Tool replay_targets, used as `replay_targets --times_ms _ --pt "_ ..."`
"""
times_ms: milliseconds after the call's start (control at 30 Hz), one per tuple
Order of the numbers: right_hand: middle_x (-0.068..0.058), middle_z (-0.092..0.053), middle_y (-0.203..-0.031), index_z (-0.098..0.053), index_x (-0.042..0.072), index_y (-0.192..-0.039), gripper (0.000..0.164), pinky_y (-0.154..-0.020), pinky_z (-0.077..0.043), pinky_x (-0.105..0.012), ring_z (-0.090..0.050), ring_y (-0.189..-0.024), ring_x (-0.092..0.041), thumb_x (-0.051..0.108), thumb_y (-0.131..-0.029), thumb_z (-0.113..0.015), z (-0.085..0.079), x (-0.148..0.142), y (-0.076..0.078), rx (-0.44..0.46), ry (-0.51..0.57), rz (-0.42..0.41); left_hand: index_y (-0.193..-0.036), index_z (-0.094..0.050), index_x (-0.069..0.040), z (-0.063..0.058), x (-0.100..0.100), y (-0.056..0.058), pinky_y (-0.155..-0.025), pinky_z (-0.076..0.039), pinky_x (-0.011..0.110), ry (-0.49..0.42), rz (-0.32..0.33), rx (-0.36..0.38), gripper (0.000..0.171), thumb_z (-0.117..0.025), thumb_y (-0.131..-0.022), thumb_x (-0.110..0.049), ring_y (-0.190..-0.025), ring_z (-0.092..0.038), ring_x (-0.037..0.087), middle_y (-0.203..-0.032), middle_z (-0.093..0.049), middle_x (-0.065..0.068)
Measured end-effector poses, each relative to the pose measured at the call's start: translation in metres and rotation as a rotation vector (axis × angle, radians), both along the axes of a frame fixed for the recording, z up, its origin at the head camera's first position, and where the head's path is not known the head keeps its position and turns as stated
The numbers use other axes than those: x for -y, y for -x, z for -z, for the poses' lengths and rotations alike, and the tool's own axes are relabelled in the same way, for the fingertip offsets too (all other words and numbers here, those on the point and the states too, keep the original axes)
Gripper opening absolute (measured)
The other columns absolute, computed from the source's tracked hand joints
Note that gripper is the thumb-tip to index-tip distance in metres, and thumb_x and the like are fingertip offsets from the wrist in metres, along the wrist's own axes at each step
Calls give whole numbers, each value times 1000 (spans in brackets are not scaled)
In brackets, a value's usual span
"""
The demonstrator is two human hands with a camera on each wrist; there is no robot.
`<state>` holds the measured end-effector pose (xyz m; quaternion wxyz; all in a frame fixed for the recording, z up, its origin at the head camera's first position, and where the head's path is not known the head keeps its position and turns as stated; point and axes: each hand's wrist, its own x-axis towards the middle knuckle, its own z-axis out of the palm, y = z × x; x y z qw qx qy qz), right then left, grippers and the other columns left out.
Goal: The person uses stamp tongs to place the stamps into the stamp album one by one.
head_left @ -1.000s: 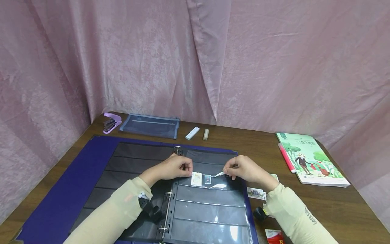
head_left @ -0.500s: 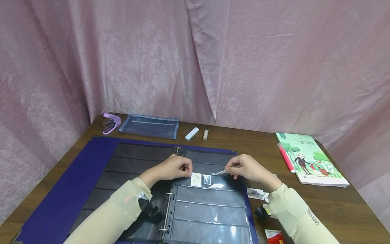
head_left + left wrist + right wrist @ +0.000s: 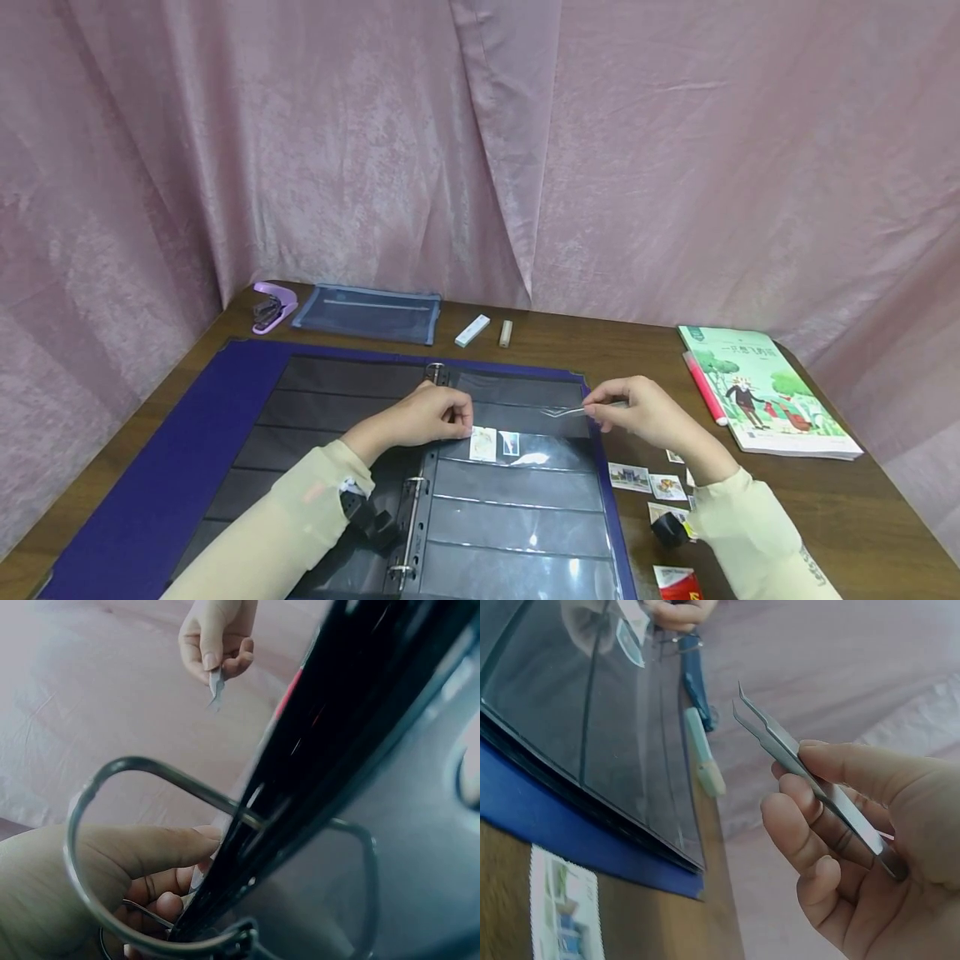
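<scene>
1. The ring-bound stamp album (image 3: 517, 517) lies open, its right page between the two hands.
2. The right hand (image 3: 645, 414) hangs over that page's far right edge, fingers clamped on tweezers. It is much nearer the loose stamps than the left hand is.
3. The left hand (image 3: 423, 412) sits left of the page's stamps, thumb and fingertips together at one's corner, seemingly pinching it; whether pocket film is caught too, I cannot tell.
4. The bent-tip tweezers (image 3: 787, 760) run left–right, points slightly apart, aimed left and touching no stamp.
5. The loose building stamp (image 3: 629, 477), long axis left–right, lies on the near side of the right hand, just beside the album, behind the tweezers' aim.
6. The larger pocket stamp (image 3: 483, 444) meets the left fingertips.
7. The smaller pocket stamp (image 3: 511, 444), long axis near–far, lies left and near of the tweezer points.
</scene>
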<state>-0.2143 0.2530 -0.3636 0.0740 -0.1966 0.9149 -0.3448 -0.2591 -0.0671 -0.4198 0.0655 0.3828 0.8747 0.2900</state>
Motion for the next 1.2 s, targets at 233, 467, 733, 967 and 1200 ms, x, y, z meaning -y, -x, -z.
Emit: replay_targets --times_ms 233,467,733,967,1200 --pt "-6 -65 -71 -67 10 -94 22 -48 -40 -22 -59 -61 -13 28 -83 -62 -7 -18 -7 -16 7 87 -71 -57 -26 1 0 0 -81 -26 31 -2 2 -3 13 -66 -80 -24 -57 -45 -1 -60 -50 -15" --pt "-5 -64 -72 -66 8 -95 23 -57 -44 -22 -61 -63 -13 28 -85 -60 -9 -38 -14 -40 21 103 -70 -57 -26 2 1 0 -81 -26 31 -4 1 -7 13 -66 -80 -24 -57 -45 -1 -59 -50 -15" --pt "-5 -62 -66 -65 8 -94 21 -51 -44 -24 -56 -59 -10 26 -86 -58 -11 -66 -21 -52 -46 165 -70 -57 -27 2 1 1 -80 -27 31 0 -2 -8 13 -66 -80 -25 -56 -44 0 -60 -50 -16" --pt "-1 -61 -63 -65 5 -94 23 -50 -44 -23 -55 -59 -5 25 -87 -58 -12 -84 -29 -61 -98 204 -70 -57 -28 2 1 1 -80 -27 31 -5 -2 2 13 -66 -79 -25 -56 -45 0 -60 -50 -16" --pt "-1 -63 -68 -64 5 -94 23 -50 -43 -24 -57 -60 -4 26 -87 -57 -10 -102 -37 -50 -141 250 -70 -57 -28 1 0 0 -80 -27 31 -10 -4 13 13 -66 -79 -24 -56 -45 0 -60 -50 -16"
